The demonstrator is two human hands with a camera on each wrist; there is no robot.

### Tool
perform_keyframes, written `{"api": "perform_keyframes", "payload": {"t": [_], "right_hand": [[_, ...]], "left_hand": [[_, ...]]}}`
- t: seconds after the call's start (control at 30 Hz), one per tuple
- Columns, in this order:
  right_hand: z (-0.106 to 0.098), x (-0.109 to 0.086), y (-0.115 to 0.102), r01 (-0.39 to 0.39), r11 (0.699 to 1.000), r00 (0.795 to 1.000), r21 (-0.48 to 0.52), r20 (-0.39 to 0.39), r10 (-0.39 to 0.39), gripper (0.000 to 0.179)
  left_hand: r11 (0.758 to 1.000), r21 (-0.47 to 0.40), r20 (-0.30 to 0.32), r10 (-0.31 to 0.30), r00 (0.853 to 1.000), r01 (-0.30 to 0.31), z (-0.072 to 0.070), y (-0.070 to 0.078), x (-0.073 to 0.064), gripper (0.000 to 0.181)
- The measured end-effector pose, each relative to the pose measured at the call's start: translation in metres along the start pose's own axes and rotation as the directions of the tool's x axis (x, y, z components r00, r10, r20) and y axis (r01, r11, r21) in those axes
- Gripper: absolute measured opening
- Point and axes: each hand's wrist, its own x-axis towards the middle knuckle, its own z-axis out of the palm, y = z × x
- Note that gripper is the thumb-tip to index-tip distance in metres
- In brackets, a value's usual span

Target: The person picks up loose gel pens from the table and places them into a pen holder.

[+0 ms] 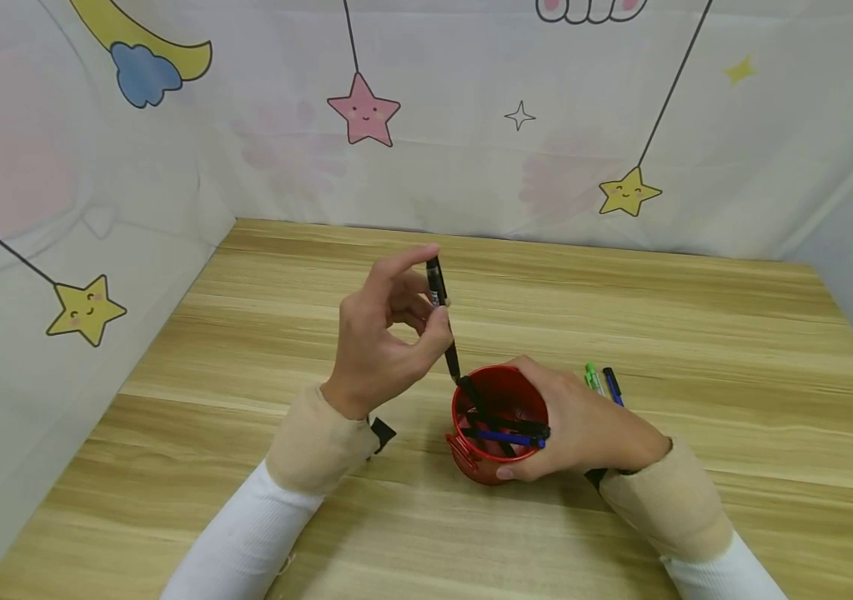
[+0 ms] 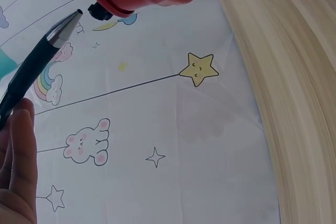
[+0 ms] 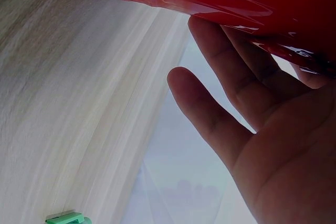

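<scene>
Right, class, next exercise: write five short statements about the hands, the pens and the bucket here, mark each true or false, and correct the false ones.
1. The left hand holds a black pen. True.
2. The right hand is gripping the red bucket. True.
3. The red bucket has nothing inside it. False: several pens are in it, including a blue one.
4. The pen in the left hand lies flat on the table. False: it is held up, its tip pointing down near the bucket's rim.
5. A green pen lies on the table near the right hand. True.
</scene>
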Motion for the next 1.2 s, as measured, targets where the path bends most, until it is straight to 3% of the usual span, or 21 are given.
{"api": "perform_keyframes", "payload": {"t": [0.4, 0.87, 1.2], "right_hand": [[0.000, 0.001, -0.002, 0.015, 1.000, 1.000, 0.001, -0.001, -0.015, 0.082], [-0.001, 0.001, -0.001, 0.014, 1.000, 1.000, -0.016, -0.011, -0.014, 0.082], [-0.002, 0.000, -0.001, 0.012, 1.000, 1.000, -0.014, -0.006, -0.012, 0.083]], "left_hand": [[0.993, -0.117, 0.000, 0.026, 1.000, -0.025, 0.006, 0.004, 0.000, 0.049], [0.993, -0.106, 0.092, 0.062, 0.994, -0.052, 0.012, 0.007, -0.003, 0.046], [0.992, -0.088, 0.164, 0.104, 0.981, -0.091, 0.016, 0.009, -0.002, 0.044]]}}
